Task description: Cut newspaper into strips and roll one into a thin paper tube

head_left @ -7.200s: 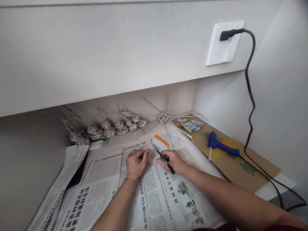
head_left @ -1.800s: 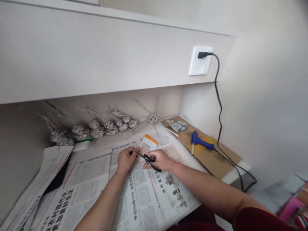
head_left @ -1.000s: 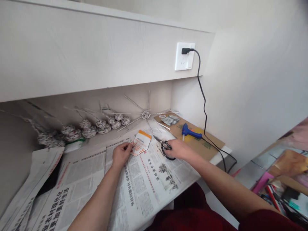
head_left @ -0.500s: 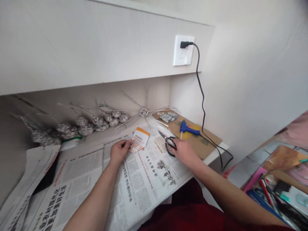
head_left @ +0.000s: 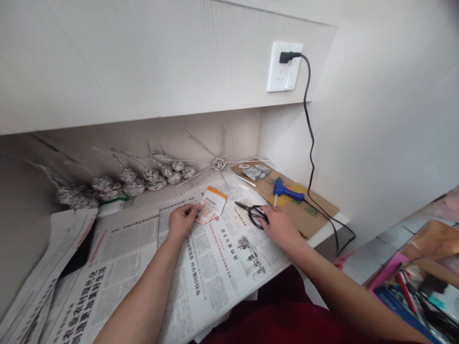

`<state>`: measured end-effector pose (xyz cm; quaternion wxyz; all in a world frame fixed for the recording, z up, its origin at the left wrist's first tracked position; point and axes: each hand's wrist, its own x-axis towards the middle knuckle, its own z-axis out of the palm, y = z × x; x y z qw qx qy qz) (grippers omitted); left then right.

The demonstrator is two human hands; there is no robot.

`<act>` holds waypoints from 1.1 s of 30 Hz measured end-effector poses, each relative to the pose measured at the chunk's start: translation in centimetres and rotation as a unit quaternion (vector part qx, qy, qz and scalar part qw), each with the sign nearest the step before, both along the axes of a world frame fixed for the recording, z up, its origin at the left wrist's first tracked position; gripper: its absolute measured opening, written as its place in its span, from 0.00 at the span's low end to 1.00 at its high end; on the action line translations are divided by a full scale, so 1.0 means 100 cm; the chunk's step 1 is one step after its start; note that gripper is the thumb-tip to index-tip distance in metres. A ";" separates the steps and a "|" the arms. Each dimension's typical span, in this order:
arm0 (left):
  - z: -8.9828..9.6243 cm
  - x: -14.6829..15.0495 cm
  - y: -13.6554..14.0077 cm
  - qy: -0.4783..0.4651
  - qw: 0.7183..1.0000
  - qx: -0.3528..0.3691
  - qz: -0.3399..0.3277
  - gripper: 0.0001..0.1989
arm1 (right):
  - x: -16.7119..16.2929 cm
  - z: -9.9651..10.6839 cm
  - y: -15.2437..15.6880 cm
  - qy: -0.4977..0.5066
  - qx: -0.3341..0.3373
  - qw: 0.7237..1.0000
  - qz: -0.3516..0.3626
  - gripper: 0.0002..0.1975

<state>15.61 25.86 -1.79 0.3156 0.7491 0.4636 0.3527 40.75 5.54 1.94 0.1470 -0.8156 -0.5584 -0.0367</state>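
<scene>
My left hand [head_left: 182, 220] pinches the left edge of a small cut piece of printed card [head_left: 214, 203], white with an orange band along its top and orange print. The card is held just over the newspaper [head_left: 211, 258]. To its right, my right hand [head_left: 279, 224] is closed on the black handles of a pair of scissors [head_left: 255, 213]. Their blades are together and point left toward the card, apart from it. Some fingers are hidden behind the handles and the hand. A blue glue gun [head_left: 287, 190] lies just beyond my right hand.
Cardboard [head_left: 317, 210] lies under the glue gun, whose cord runs to a wall socket [head_left: 285, 67]. Several woven paper gourds [head_left: 132, 184] line the back wall beside a star of paper sticks [head_left: 218, 164]. A box of tools [head_left: 412, 296] stands lower right.
The scissors have turned to lie flatter, and their blades have come together. My left hand keeps its hold on the card. The whole view has shifted slightly.
</scene>
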 end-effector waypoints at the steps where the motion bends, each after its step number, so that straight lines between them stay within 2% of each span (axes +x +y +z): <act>1: 0.000 0.000 0.000 0.001 1.000 0.000 0.001 0.23 | -0.001 0.000 0.000 -0.002 -0.001 1.000 0.001 0.11; 12: -0.002 0.001 0.001 -0.016 1.000 -0.011 -0.005 0.22 | 0.001 0.007 0.024 -0.045 -0.017 0.998 -0.043 0.14; 17: -0.002 0.001 0.002 -0.022 1.000 -0.006 -0.008 0.22 | -0.003 0.011 0.036 -0.068 -0.045 0.995 -0.064 0.13; 26: -0.005 0.002 0.003 -0.031 0.999 0.000 -0.016 0.20 | -0.010 0.015 0.032 -0.087 -0.084 0.992 -0.035 0.11; 33: -0.005 0.002 0.004 -0.024 1.000 0.004 -0.015 0.22 | -0.002 0.011 0.050 -0.070 -0.130 0.988 -0.037 0.18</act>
